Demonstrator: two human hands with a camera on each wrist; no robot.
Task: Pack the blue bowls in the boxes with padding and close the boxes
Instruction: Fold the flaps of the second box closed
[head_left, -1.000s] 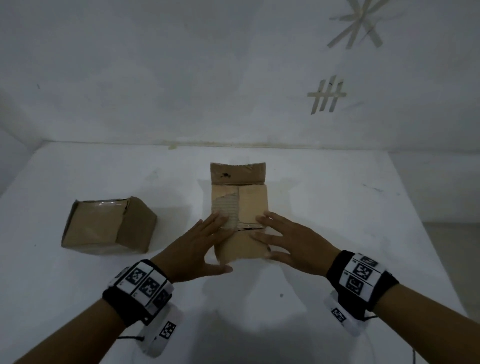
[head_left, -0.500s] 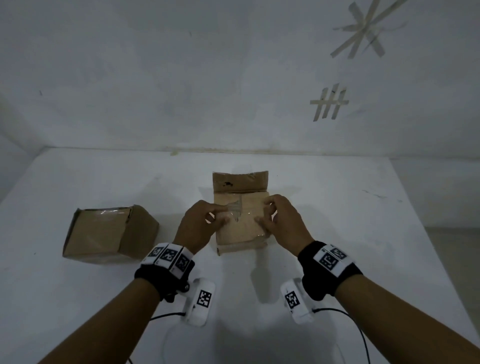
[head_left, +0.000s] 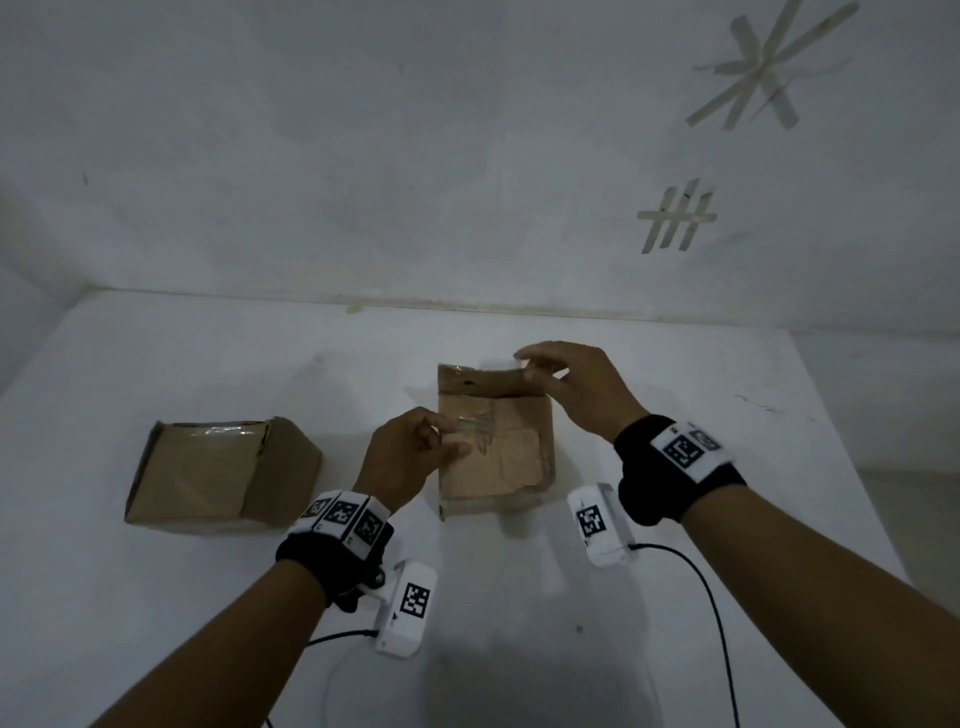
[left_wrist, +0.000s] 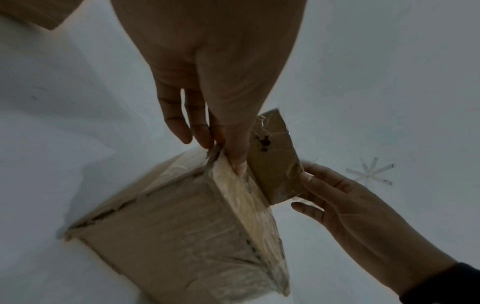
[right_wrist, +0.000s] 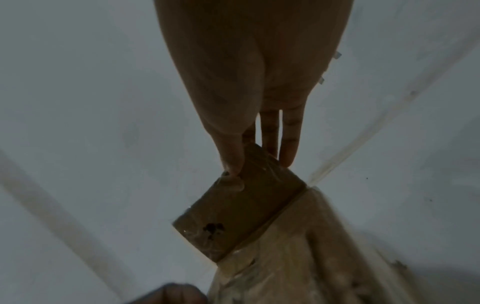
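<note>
A small cardboard box stands mid-table, its top flaps folded down under clear tape. Its far flap stands upright. My right hand pinches that flap's top right corner, thumb in front and fingers behind. My left hand pinches the taped left edge of the box top, where crumpled clear tape shows. A second cardboard box lies closed and tilted on the left. No blue bowl is in view.
The white table meets a white wall at the back and drops off at the right edge. Tape marks stick to the wall. Cables trail from the wrist cameras near the front.
My hands lay flat on the box top, then both pinched at its middle. Now the right hand has moved back to the upright far flap, while the left stays at the left edge.
</note>
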